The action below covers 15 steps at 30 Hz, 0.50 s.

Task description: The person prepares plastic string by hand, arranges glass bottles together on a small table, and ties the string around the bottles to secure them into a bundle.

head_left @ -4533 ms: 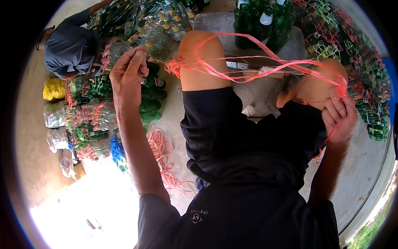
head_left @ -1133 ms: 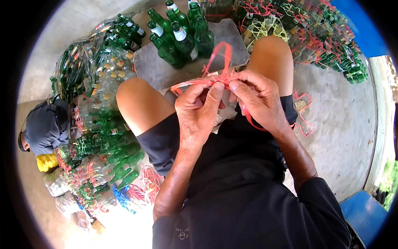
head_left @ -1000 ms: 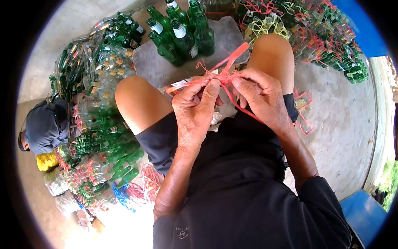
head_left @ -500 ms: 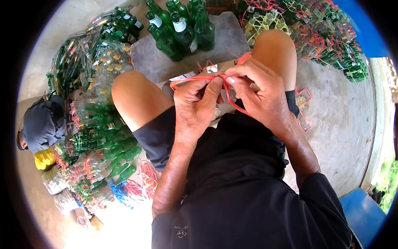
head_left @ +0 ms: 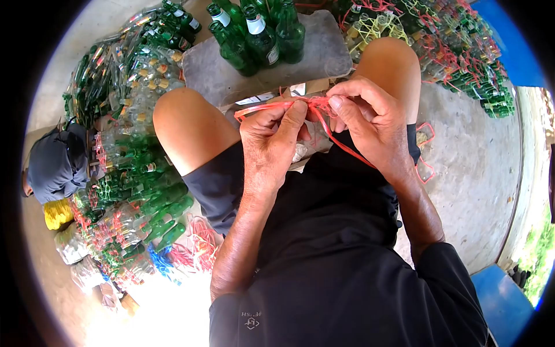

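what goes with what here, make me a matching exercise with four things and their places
1. red string
2. yellow bundle
3. blue string
4. grey slab

A. beside a loose heap of pink string
B. beneath a group of green bottles
C. at the fingertips of the left hand and right hand
D. next to a person's dark shirt

Pairs: 1-C, 2-D, 3-A, 4-B

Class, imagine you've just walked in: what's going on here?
A person's left hand pinches red cord, while the right hand is at its frayed part, close beside. Beyond them, green bottles stand upright on a grey slab, apart from the hands. Another person is at the far left, near more bottles.
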### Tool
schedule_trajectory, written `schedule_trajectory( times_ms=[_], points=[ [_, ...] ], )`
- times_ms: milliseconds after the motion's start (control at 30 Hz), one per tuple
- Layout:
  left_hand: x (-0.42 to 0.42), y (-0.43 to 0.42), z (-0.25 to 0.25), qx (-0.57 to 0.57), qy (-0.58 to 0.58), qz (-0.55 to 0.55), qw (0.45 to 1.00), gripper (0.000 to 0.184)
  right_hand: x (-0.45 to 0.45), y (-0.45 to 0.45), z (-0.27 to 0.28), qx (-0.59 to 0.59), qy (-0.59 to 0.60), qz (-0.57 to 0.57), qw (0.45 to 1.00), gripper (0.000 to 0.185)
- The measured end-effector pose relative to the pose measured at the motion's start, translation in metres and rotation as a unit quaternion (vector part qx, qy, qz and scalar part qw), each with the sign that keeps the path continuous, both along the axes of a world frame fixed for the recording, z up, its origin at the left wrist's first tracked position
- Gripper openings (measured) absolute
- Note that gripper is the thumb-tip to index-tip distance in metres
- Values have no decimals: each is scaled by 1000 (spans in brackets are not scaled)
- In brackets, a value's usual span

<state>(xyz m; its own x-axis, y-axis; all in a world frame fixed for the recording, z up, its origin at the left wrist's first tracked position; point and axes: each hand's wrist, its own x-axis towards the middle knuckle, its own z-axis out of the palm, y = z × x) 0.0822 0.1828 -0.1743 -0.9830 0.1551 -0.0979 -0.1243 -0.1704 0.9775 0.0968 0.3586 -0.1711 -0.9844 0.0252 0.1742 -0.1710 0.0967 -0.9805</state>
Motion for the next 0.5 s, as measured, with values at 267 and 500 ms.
schedule_trajectory(
  times_ms=[267,500],
  points=[
    [1,-3,-1,16,-18,7,1000,23,-2,2,4,71,26,-21,997,8],
    [2,-5,-4,9,-33,11,999,22,2,7,10,92,-24,-14,995,5]
  ],
)
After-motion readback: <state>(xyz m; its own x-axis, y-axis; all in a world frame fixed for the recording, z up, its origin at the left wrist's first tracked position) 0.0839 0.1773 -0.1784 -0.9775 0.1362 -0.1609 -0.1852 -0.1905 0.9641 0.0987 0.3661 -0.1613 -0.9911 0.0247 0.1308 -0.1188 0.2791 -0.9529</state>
